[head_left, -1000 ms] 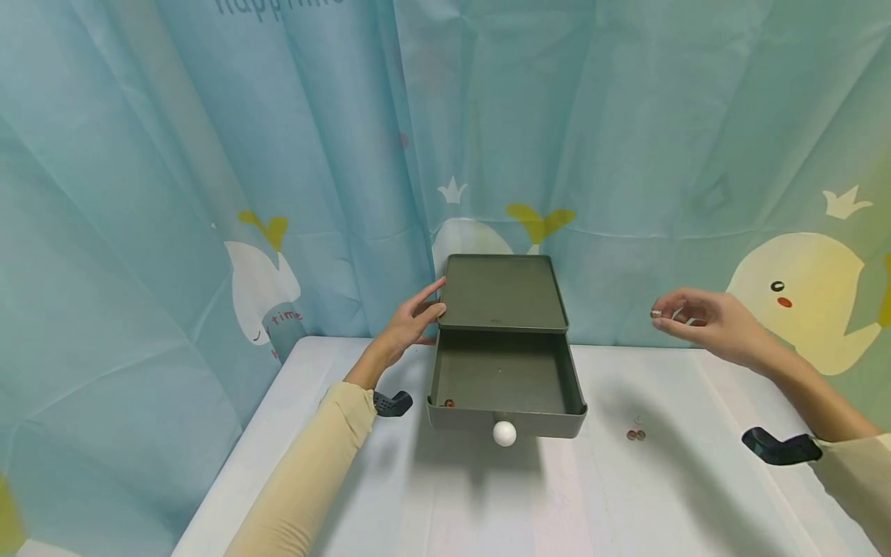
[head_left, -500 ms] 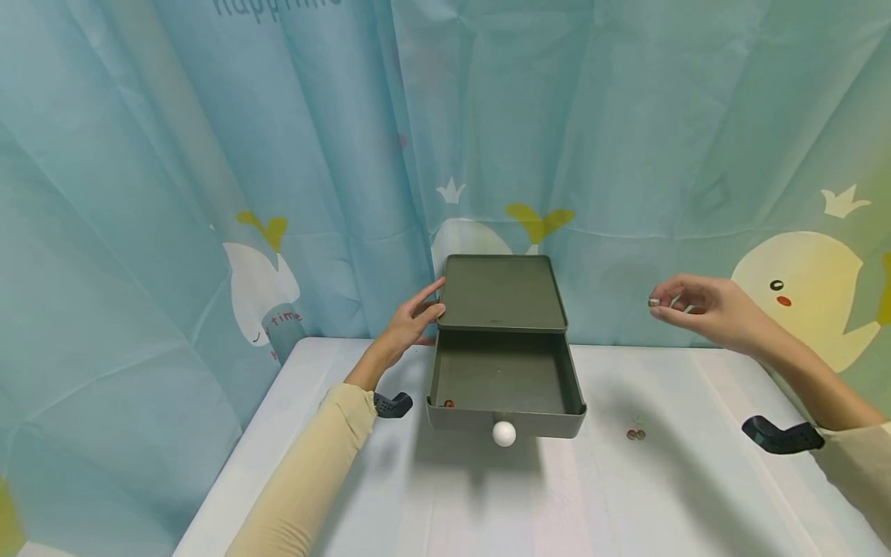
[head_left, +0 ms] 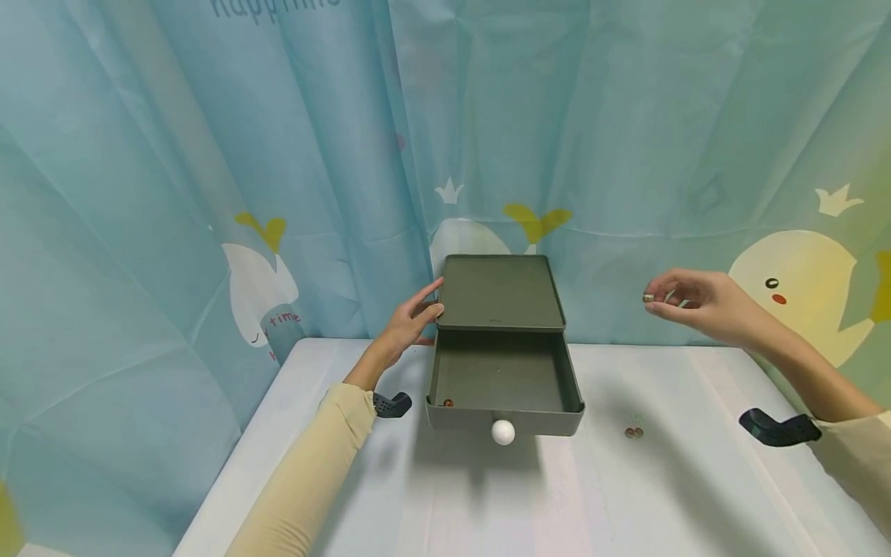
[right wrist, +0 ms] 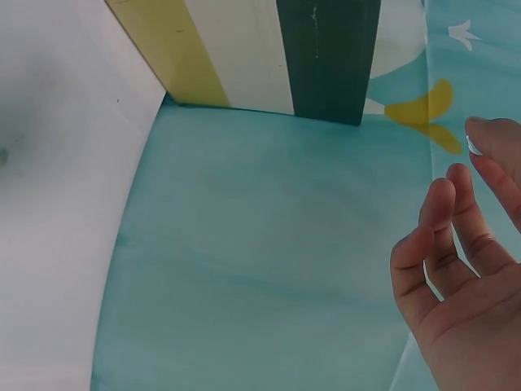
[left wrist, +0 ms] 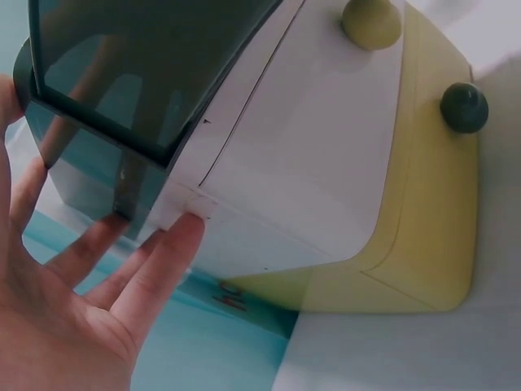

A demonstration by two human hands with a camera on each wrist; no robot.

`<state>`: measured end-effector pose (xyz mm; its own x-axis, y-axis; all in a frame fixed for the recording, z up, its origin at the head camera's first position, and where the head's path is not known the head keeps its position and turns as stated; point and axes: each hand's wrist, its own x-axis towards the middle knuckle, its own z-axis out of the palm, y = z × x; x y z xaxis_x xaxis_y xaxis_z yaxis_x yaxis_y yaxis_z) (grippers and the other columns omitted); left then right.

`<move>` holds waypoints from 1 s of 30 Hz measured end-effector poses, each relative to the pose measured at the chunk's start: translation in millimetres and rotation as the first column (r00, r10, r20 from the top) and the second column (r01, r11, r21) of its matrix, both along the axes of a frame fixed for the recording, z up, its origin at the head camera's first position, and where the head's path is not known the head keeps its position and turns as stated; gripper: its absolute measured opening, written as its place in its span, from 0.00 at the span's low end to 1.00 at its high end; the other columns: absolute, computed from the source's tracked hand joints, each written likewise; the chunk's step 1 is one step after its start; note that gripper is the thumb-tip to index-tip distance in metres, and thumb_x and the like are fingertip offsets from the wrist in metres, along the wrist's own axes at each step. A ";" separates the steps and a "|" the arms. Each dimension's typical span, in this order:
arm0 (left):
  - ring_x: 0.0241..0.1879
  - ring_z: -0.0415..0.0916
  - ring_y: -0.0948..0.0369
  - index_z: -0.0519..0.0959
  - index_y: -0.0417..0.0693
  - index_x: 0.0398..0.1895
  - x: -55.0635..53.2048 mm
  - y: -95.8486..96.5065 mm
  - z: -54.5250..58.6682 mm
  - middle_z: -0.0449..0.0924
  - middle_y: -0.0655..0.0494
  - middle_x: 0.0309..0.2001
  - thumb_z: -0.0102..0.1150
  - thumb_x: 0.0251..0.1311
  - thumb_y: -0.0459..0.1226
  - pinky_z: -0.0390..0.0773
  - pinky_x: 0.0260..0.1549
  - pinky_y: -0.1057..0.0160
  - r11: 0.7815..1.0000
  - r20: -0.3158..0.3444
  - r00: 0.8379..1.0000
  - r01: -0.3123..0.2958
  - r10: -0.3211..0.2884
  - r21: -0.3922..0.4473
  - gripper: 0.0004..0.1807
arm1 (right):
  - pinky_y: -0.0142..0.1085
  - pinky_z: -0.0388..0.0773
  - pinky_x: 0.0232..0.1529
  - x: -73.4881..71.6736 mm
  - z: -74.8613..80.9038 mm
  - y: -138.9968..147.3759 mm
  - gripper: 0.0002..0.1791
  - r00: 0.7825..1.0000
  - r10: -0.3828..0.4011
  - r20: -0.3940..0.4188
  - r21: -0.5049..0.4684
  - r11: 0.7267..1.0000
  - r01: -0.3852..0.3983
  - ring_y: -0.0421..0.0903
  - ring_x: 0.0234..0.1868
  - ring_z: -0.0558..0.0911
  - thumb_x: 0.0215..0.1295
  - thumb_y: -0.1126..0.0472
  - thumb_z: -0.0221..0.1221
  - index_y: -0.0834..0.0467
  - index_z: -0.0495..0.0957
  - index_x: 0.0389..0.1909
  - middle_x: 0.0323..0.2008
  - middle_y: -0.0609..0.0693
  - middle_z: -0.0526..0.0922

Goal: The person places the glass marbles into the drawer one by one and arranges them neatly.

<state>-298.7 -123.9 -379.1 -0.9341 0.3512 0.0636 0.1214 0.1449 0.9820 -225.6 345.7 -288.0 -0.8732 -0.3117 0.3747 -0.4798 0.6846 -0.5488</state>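
Observation:
My left hand rests spread against the left side of a dark green top drawer unit. In the left wrist view its straight fingers touch the side of the stack, over the green and white tiers. The green drawer is pulled out, with a white round knob on its front. A tiny reddish-brown round piece lies in its front left corner. Off to the right, in the air, my right hand pinches a tiny pale, shiny piece between thumb and fingertips; its kind is too small to tell.
Two small reddish-brown round pieces lie on the white table, right of the drawer. Beneath the green tier are a white drawer and a yellow drawer. A blue-green curtain hangs behind the table.
My right hand has risen slightly and shifted a little left, still pinching the tiny piece. The left hand and the drawer stay where they were.

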 end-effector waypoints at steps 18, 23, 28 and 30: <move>0.71 0.65 0.44 0.60 0.74 0.80 -3.5 -0.3 -3.9 0.60 0.47 0.77 0.54 0.75 0.50 0.79 0.56 0.39 1.000 -0.016 1.000 0.013 -0.013 0.005 0.33 | 0.31 0.78 0.34 -6.0 19.5 -17.5 0.08 0.991 0.100 0.093 0.069 0.992 -0.106 0.44 0.32 0.84 0.67 0.63 0.69 0.49 0.84 0.43 0.36 0.48 0.86; 0.70 0.65 0.44 0.60 0.73 0.80 -3.9 -0.3 -4.5 0.61 0.46 0.76 0.54 0.76 0.50 0.78 0.56 0.38 1.000 -0.016 1.000 0.016 -0.016 0.008 0.32 | 0.32 0.78 0.32 -9.3 26.0 -25.9 0.07 0.983 0.158 0.096 0.092 0.982 -0.166 0.44 0.31 0.83 0.67 0.62 0.69 0.49 0.84 0.43 0.33 0.45 0.85; 0.70 0.65 0.43 0.60 0.73 0.80 -4.2 -1.0 -5.9 0.62 0.45 0.76 0.55 0.76 0.50 0.79 0.56 0.39 1.000 -0.018 1.000 0.015 -0.014 0.008 0.32 | 0.32 0.79 0.32 -16.0 30.6 -35.4 0.08 0.969 0.225 0.100 0.108 0.966 -0.236 0.43 0.32 0.82 0.67 0.63 0.68 0.50 0.83 0.44 0.34 0.45 0.85; 0.70 0.65 0.43 0.60 0.73 0.80 -4.3 -1.3 -6.0 0.62 0.45 0.76 0.54 0.76 0.50 0.79 0.56 0.39 1.000 -0.018 1.000 0.015 -0.015 0.007 0.32 | 0.32 0.80 0.33 -18.2 32.9 -41.2 0.08 0.964 0.241 0.114 0.110 0.961 -0.253 0.43 0.33 0.83 0.68 0.63 0.68 0.50 0.83 0.44 0.34 0.44 0.85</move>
